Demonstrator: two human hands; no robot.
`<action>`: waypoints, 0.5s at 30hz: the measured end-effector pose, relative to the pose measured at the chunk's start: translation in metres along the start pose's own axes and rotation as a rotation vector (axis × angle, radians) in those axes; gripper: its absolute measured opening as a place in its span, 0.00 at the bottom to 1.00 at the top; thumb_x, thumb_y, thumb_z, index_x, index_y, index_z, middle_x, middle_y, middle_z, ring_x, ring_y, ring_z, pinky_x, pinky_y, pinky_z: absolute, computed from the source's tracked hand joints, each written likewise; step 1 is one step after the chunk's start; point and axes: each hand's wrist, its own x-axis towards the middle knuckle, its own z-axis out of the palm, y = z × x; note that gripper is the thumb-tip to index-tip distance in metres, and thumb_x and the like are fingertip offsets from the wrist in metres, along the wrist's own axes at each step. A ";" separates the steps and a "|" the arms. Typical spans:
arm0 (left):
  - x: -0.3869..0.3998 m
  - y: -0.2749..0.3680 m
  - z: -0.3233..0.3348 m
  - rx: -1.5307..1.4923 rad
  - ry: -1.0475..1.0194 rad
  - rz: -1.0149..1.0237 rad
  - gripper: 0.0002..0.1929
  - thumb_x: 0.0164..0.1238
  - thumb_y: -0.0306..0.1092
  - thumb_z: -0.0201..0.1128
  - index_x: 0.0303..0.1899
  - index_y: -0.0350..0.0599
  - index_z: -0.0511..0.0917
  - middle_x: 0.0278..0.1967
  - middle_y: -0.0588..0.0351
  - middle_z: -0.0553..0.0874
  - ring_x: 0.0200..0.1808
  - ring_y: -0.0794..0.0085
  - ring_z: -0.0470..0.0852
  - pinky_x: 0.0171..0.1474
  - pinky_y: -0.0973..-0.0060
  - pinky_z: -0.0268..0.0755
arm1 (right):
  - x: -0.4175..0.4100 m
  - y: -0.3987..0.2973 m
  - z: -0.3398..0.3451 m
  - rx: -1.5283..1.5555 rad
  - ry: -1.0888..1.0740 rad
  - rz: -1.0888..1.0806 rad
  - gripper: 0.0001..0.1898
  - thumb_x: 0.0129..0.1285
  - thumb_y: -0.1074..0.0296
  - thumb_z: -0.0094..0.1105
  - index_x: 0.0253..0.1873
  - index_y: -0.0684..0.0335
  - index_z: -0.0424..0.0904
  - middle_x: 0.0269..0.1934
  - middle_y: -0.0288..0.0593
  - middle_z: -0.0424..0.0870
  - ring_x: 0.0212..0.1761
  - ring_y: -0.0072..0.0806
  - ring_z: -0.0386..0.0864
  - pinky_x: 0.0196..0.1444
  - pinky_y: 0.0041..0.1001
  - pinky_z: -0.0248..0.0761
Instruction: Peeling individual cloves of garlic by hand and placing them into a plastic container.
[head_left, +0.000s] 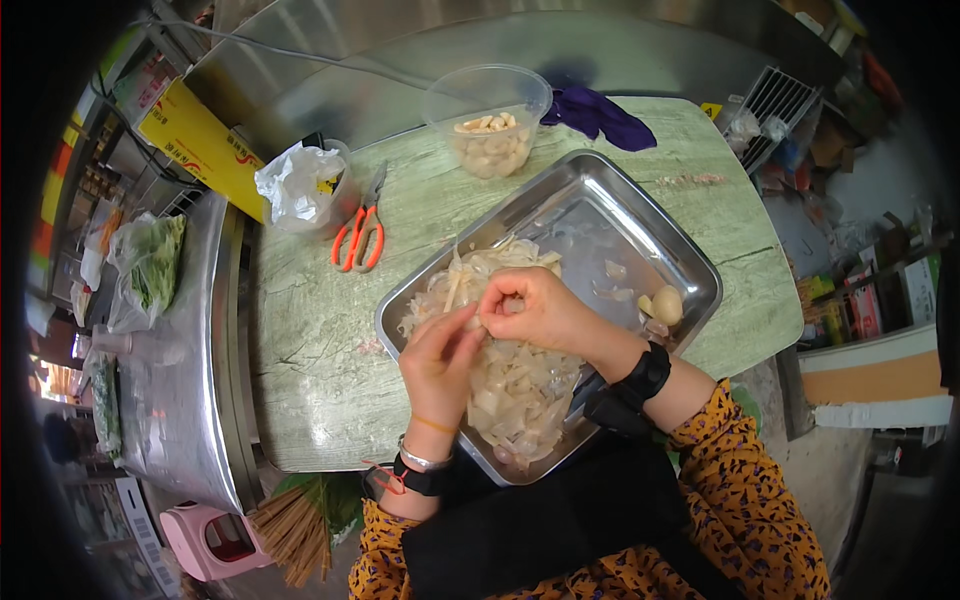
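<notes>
Over the stainless steel tray (525, 225), my left hand (439, 367) and my right hand (536, 309) meet with their fingertips pinched together. Between them is a small pale piece, seemingly a garlic clove (475, 322), mostly hidden by the fingers. Below both hands a heap of papery garlic skins (521, 397) fills the tray's left and near side. Inside the tray's right corner, beyond my right wrist, lie unpeeled garlic (666, 305) and a few loose bits of skin. Peeled garlic cloves (491, 146) partly fill a clear plastic bowl (487, 90) behind the tray.
Orange-handled scissors (360, 240) lie on the green table (315, 360), near a plastic tub (345, 202) with a crumpled white bag. A purple cloth (600, 120) rests beside the bowl. Left stands a metal counter (180, 390) with bagged greens (154, 262). A wire rack (776, 112) is at right.
</notes>
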 end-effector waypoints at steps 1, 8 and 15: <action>0.000 -0.001 0.001 -0.032 -0.009 -0.019 0.16 0.64 0.16 0.67 0.53 0.37 0.83 0.43 0.58 0.83 0.39 0.79 0.84 0.42 0.81 0.81 | 0.000 0.002 0.000 0.043 -0.012 0.020 0.04 0.59 0.74 0.66 0.34 0.66 0.80 0.29 0.30 0.79 0.32 0.13 0.73 0.36 0.18 0.69; 0.001 0.010 0.000 -0.458 -0.053 -0.175 0.14 0.72 0.21 0.61 0.57 0.35 0.76 0.47 0.52 0.85 0.43 0.75 0.86 0.48 0.79 0.81 | 0.002 -0.005 0.003 0.123 -0.018 0.075 0.02 0.59 0.75 0.63 0.34 0.64 0.78 0.30 0.27 0.77 0.34 0.10 0.71 0.37 0.16 0.67; 0.005 0.018 -0.004 -0.703 -0.003 -0.252 0.11 0.75 0.23 0.58 0.55 0.37 0.74 0.55 0.44 0.84 0.45 0.72 0.85 0.48 0.78 0.80 | 0.003 0.002 -0.003 0.109 0.091 0.018 0.01 0.58 0.75 0.59 0.34 0.62 0.78 0.31 0.26 0.76 0.32 0.10 0.69 0.37 0.14 0.63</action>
